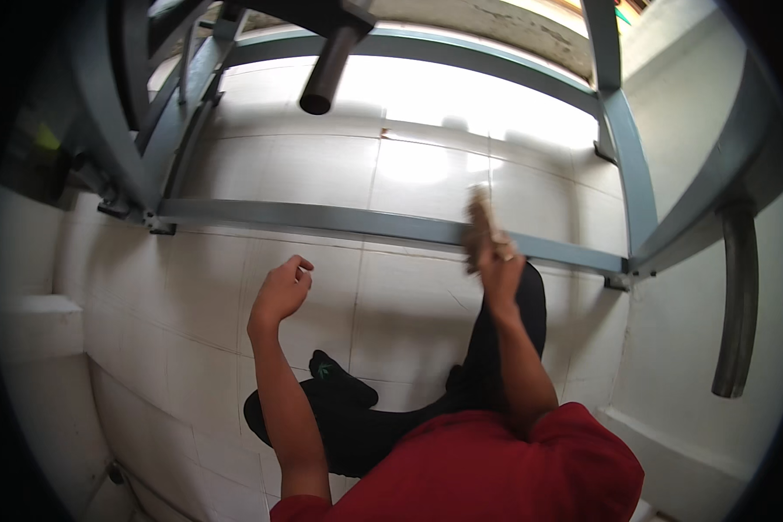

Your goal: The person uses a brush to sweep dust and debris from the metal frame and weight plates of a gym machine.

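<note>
My right hand [501,274] is closed around the near end of a hand brush [481,225], which looks wooden-backed, with its bristle side towards the left. Motion blur hides the brush's finer detail. The brush overlaps the grey metal crossbar [326,217] in the picture; whether they touch I cannot tell. Left of it, my left hand [280,290] hovers over the white tiled floor [320,307], fingers loosely bent and holding nothing.
Grey metal uprights stand left and right [629,163] of the crossbar, with a far bar [417,47] behind. A dark metal tube [326,72] juts down from above. Another tube [736,300] hangs at the right wall. My bent legs [365,424] are on the floor.
</note>
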A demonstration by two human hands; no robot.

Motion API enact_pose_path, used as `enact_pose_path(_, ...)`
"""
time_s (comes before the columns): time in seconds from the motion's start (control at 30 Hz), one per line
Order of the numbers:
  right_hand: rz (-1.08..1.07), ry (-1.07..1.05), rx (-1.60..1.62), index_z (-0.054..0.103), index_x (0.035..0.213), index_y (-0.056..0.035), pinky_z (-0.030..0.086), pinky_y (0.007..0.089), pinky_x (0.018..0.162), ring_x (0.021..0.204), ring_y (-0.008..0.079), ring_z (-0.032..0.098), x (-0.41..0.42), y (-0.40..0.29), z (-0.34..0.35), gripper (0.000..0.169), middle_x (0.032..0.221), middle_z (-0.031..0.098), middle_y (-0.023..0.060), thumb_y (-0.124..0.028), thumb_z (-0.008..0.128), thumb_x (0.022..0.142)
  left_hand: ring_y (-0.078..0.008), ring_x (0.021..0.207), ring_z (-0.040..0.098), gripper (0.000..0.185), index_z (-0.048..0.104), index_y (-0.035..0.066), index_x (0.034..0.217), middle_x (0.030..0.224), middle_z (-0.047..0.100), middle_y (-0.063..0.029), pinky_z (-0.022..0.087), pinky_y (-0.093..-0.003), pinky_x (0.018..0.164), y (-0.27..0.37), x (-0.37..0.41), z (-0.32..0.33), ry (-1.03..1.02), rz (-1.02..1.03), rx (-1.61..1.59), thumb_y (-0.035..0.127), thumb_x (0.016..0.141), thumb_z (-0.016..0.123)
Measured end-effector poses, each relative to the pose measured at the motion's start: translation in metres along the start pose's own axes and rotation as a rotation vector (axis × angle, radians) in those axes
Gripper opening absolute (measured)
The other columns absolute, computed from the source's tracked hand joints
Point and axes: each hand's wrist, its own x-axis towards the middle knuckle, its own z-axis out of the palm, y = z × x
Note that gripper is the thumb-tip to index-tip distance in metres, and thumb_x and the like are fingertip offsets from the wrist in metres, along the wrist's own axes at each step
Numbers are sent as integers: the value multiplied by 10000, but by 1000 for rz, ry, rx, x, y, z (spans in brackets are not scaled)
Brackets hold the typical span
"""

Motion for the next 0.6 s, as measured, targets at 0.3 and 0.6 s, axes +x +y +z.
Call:
enact_pose_path(0.3, -181, -6, -175, 473, 1428, -167, 515, 444, 647, 776, 317, 637, 8, 7, 36, 478, 948, 680, 129, -160, 524, 953, -281, 1270, 483, 443, 459, 119, 1387, 1319, 566, -93, 380, -417, 1067, 16, 80, 66, 440, 274, -25, 168, 952, 528)
enact_pose_path(0.6, 120, -237, -65, 686, 823, 21, 517, 466, 618, 650, 379, 661, 11, -3, 14, 351, 689, 642, 237, -268, 512, 922, -240, 1104, 591, 298, 603, 131, 1213, 1130, 661, -52, 223, -513, 1164, 17, 143, 98, 818, 300, 223, 245, 944, 548)
